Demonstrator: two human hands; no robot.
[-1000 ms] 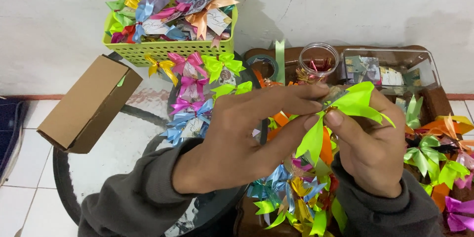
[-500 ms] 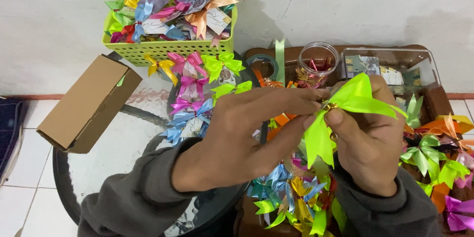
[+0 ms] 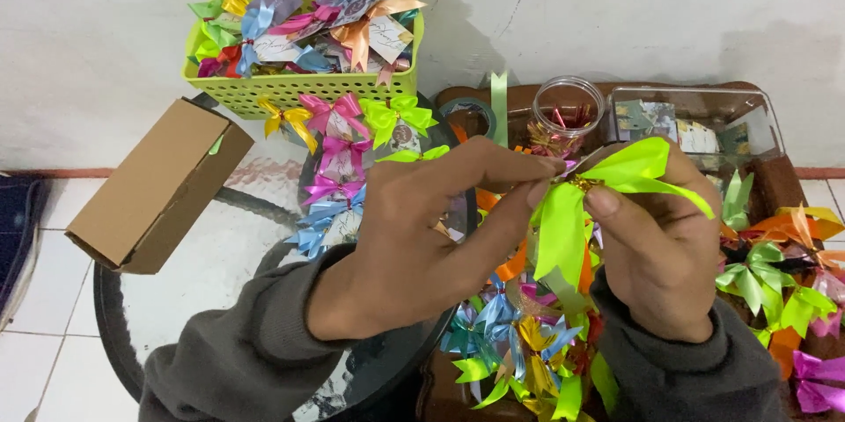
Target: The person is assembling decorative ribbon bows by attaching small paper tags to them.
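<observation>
My left hand and my right hand meet in the middle of the view, both pinching a lime green ribbon bow at its gold-tied centre. The left fingertips grip the knot from the left, the right thumb and fingers from the right. One green loop sticks up to the right; long tails hang down between my hands. Grey sleeves cover both wrists.
A lime basket full of finished bows with tags stands at the back. Loose bows lie before it. A cardboard box sits left on the round glass table. A jar, clear tub and more bows lie right.
The bow has been turned slightly in my fingers, its upper loop spreading to the right and the tails hanging straighter. Both hands stay in the same place.
</observation>
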